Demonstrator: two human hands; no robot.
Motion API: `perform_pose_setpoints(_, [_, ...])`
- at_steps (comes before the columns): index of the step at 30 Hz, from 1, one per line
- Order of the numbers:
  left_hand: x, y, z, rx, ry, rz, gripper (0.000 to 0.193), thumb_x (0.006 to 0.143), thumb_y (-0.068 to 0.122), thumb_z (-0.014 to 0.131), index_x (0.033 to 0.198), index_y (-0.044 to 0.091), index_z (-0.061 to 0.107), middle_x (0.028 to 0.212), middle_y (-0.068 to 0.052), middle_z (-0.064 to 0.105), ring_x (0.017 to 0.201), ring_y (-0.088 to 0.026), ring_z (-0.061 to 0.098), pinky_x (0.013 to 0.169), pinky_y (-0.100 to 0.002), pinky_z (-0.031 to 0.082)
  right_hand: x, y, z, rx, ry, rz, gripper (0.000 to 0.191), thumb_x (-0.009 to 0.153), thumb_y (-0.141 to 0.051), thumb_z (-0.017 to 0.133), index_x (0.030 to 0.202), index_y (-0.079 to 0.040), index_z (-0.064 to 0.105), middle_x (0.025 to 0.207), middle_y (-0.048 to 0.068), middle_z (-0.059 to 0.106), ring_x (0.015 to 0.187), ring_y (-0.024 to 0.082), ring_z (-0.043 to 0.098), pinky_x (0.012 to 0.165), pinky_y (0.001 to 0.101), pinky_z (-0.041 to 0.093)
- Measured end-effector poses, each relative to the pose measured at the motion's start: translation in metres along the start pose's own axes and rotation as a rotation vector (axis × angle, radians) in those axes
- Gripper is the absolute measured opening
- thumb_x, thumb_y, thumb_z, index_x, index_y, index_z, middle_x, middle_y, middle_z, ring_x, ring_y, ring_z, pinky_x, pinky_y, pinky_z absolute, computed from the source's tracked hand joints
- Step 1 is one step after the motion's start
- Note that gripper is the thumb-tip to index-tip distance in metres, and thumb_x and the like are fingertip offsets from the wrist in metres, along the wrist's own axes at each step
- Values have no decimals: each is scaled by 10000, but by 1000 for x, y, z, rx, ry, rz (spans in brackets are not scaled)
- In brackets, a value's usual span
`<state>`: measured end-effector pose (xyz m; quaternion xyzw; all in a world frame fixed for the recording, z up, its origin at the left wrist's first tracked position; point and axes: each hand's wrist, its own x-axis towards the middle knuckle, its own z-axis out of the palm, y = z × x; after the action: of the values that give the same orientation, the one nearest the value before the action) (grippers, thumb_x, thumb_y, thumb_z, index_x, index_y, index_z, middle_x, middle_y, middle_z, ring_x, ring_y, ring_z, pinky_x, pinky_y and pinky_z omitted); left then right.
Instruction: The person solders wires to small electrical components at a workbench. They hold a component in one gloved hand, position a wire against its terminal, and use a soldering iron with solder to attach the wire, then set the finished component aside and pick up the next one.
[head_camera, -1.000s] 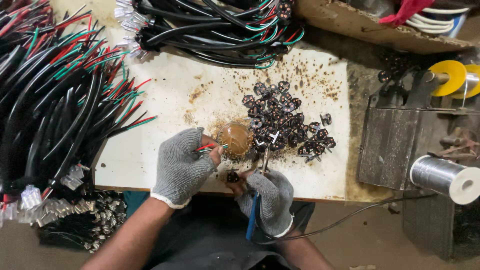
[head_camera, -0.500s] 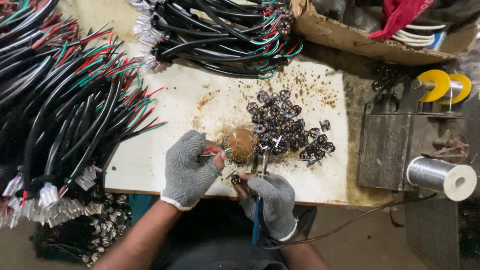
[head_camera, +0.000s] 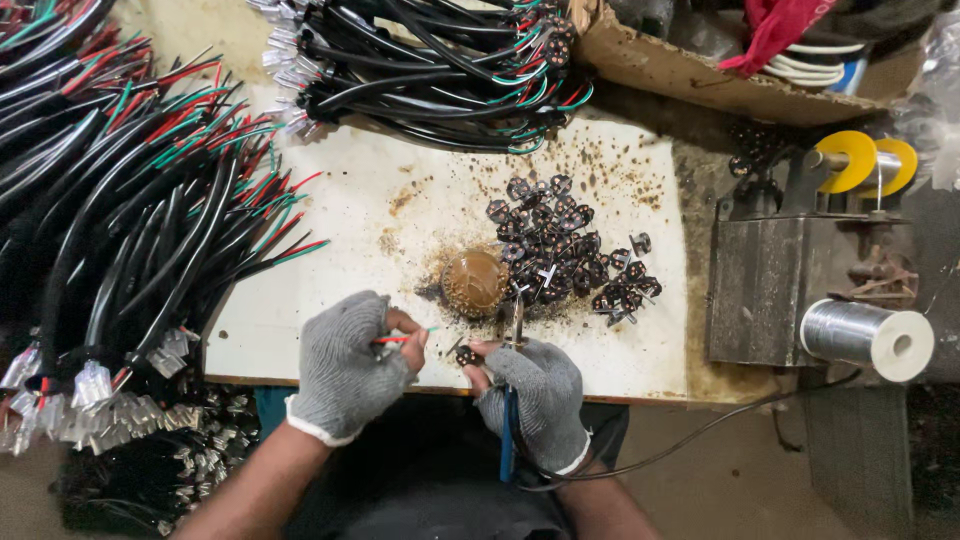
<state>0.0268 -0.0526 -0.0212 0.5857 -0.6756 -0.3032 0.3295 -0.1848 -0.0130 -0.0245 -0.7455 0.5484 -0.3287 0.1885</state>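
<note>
Grey knitted, fingerless gloves cover both hands at the near edge of a stained white board (head_camera: 330, 250). The left hand (head_camera: 345, 365) is closed, pinching thin red and green wires (head_camera: 405, 337) between thumb and forefinger. The right hand (head_camera: 535, 395) is closed on a soldering iron (head_camera: 512, 400) with a blue handle, its tip pointing up the board, and its fingertips pinch a small dark connector (head_camera: 466, 354) just beside the wire ends. Directly beyond the hands sits a brown round flux tin (head_camera: 474, 283), touching a heap of dark connectors (head_camera: 560, 250). Bundles of black cable (head_camera: 110, 200) crowd the left side; a solder spool (head_camera: 868, 338) lies well to the right.
</note>
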Motion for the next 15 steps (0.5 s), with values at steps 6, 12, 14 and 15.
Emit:
perform_pose_setpoints(6, [-22,7,9,-1,-171,52,85,723,213,811,716,190,729,643,-46,617,592,-263,638,535,-405,491,-18,5,-16,588,-73,366,675,861,-675,667,1103,-52,760,935,88,753,762,210,683,691,306,548])
perform_pose_setpoints(12, [-17,15,13,87,-228,72,123,651,223,817,731,211,724,671,-38,620,614,-274,651,532,-417,493,-45,18,-22,181,-24,160,725,881,-742,569,1065,-53,698,801,54,603,702,216,628,637,338,478])
perform_pose_setpoints(14, [-16,15,13,84,-225,79,140,644,228,823,745,215,726,679,-36,624,619,-273,654,532,-415,494,-48,26,-17,110,12,-62,606,964,-647,584,1100,-65,687,848,75,629,739,262,636,668,389,489])
perform_pose_setpoints(15, [-16,15,13,100,-222,71,136,663,233,828,747,215,722,684,-35,625,623,-272,655,538,-413,498,-49,29,-14,77,24,-169,547,1005,-599,590,1118,-72,682,871,86,642,758,285,640,683,415,494])
